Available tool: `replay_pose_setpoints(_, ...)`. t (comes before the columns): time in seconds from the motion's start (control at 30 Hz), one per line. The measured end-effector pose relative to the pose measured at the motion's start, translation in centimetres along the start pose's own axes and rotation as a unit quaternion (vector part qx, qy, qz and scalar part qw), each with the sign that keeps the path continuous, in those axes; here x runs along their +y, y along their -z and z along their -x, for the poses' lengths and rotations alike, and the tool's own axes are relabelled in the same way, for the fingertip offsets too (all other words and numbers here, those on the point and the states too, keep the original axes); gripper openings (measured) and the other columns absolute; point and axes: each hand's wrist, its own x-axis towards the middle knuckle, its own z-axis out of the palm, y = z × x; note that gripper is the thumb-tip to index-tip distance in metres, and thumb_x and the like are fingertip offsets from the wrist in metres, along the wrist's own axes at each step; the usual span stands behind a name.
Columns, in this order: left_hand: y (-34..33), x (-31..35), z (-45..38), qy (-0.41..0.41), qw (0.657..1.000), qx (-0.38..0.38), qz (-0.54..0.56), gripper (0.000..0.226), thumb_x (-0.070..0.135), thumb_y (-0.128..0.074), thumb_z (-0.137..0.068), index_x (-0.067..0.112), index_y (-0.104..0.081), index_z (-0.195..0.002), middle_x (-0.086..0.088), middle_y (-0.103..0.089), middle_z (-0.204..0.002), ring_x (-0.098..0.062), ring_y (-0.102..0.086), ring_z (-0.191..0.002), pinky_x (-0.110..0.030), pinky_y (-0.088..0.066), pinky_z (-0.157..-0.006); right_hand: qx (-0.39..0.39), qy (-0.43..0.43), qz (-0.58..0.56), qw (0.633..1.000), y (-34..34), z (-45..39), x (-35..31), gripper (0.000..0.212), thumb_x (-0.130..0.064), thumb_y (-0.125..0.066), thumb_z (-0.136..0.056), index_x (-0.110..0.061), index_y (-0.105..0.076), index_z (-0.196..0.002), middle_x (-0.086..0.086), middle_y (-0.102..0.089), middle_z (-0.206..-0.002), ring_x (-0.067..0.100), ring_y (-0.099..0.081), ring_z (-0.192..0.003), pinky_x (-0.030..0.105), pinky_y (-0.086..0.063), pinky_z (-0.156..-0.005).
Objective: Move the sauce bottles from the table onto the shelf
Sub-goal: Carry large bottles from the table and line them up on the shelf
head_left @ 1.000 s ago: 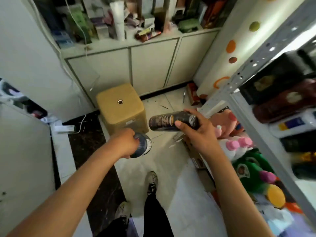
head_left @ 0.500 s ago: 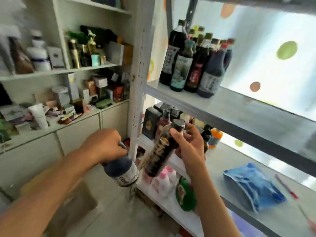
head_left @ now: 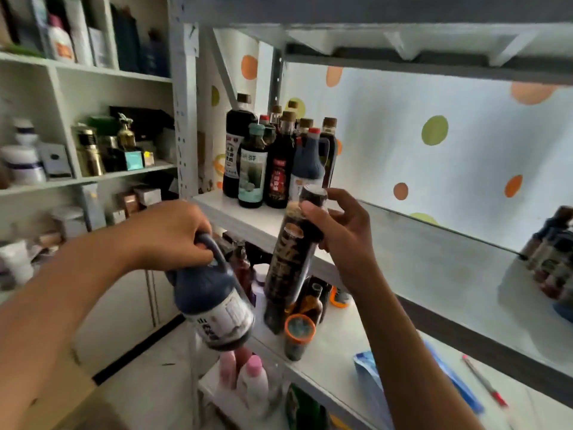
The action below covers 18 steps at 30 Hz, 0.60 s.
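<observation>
The shelf (head_left: 434, 262) already carries a cluster of sauce bottles (head_left: 273, 159) at its far left, with bare board open to the right. The left hand (head_left: 173, 234) grips a handled jug (head_left: 214, 305) below the shelf's near edge; the right hand (head_left: 338, 231) clasps a tall dark bottle (head_left: 291, 262), neither yet placed.

bottles (head_left: 273, 162) on shelf (head_left: 418, 259), left end

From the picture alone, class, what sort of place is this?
Probably a home storeroom or pantry: sauce bottles crowd a metal shelf, and a wall unit holds boxes and jars.
</observation>
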Motion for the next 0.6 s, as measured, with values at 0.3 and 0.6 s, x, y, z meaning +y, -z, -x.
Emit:
replay_pose_setpoints(0.3,5.9,-0.9,-4.6,0.009,0.998,0.064,-0.024,0.021,0.024,-0.073,-0.073,0.022,-0.063,-0.054,0.005,-0.061,-0.056,-0.012,-0.058,-0.06,-0.033,-0.048,-0.056,0.016,0.039,0.063,0.997,-0.8,-7.6,-1.5,0.027,-0.023,-0.073,-0.089,-0.012,-0.064,-0.111,0.011,-0.076,-0.089,0.022,-0.075,-0.077,0.039,-0.061,-0.066)
replay_pose_setpoints(0.6,7.5,-4.3,-9.3,-0.037,0.967,0.19,-0.165,0.017,0.035,-0.063,-0.077,0.025,-0.062,-0.063,0.005,-0.058,-0.065,-0.015,-0.054,-0.063,-0.03,-0.045,-0.058,0.029,0.036,0.177,0.983,-4.7,-16.2,1.9,0.035,-0.054,-0.069,-0.08,-0.035,-0.058,-0.108,-0.006,-0.071,-0.095,0.018,-0.071,-0.086,0.048,-0.061,-0.078)
